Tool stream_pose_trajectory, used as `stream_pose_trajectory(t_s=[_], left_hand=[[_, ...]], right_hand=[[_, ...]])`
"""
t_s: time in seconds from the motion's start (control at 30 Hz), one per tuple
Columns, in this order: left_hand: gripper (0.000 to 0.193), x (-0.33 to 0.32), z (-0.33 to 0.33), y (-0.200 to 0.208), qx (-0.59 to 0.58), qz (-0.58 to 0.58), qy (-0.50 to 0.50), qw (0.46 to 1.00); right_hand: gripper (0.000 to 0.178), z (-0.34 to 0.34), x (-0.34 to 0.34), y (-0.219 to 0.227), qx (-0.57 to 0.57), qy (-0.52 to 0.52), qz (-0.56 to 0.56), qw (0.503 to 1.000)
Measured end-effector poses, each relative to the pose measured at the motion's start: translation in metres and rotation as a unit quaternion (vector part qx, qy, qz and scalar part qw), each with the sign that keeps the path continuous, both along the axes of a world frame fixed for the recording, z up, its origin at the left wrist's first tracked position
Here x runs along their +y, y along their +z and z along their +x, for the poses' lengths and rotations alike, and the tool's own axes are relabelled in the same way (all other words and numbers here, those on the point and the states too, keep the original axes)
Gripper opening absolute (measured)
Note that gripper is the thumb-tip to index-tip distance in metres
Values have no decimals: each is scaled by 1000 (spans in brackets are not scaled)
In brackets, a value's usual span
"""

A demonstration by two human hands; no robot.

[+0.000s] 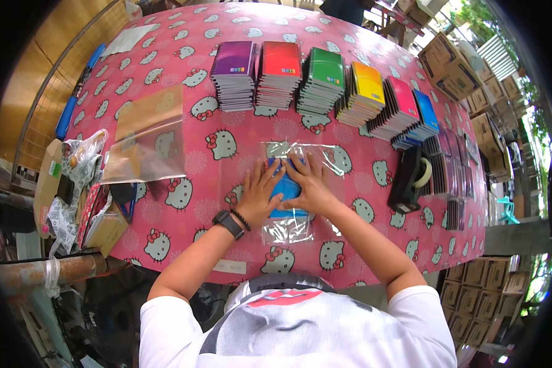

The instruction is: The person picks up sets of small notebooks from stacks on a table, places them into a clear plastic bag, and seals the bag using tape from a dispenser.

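In front of me a blue notebook [286, 195] lies flat in a clear plastic bag [288, 231], whose shiny edges stick out above and below it. My left hand [259, 189] rests on the notebook's left side, fingers stretched and pointing up and inward. Over its right side lies my right hand [313, 187], also flat with the fingers apart. Both palms press on the covered notebook, and neither hand grips anything. Parts of the cover are hidden under my fingers.
Stacks of spiral notebooks, purple [233, 76], red [279, 75], green [322, 80], yellow [362, 92], pink [396, 108] and blue [418, 119], curve across the back. A black tape dispenser [406, 179] stands right, beside wrapped notebook packs [451, 162]. Clear plastic sheets [146, 141] lie left.
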State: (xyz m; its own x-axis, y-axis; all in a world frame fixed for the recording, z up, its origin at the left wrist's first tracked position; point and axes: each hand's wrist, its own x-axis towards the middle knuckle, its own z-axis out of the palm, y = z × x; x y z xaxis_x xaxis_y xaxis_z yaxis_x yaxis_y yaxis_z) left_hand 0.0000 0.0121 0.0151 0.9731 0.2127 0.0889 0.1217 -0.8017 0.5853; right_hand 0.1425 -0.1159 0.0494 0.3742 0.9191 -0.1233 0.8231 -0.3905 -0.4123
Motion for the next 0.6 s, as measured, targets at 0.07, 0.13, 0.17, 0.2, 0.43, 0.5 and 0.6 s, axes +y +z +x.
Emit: stream_pose_trajectory(t_s=[0.07, 0.13, 0.17, 0.2, 0.43, 0.5, 0.6], left_hand=[[60, 4, 5, 9, 42, 1, 2, 999], [60, 9, 10, 15, 54, -4, 11, 998], [60, 10, 14, 17, 55, -5, 14, 998], [60, 8, 17, 19, 38, 22, 23, 999], [62, 16, 17, -2, -50, 14, 16, 999], [61, 8, 16, 0, -59, 4, 24, 998], [60, 5, 19, -7, -130, -2, 6, 992]], right_hand=[[114, 2, 2, -4, 4, -12, 19, 1000], [120, -4, 5, 0, -9, -27, 8, 1000], [120, -8, 1, 0, -15, -54, 26, 998], [120, -12, -4, -1, -22, -82, 45, 995], [88, -26, -94, 17, -62, -187, 251, 948], [65, 33, -156, 12, -135, -327, 361, 863], [60, 101, -251, 16, -306, -545, 288, 725]])
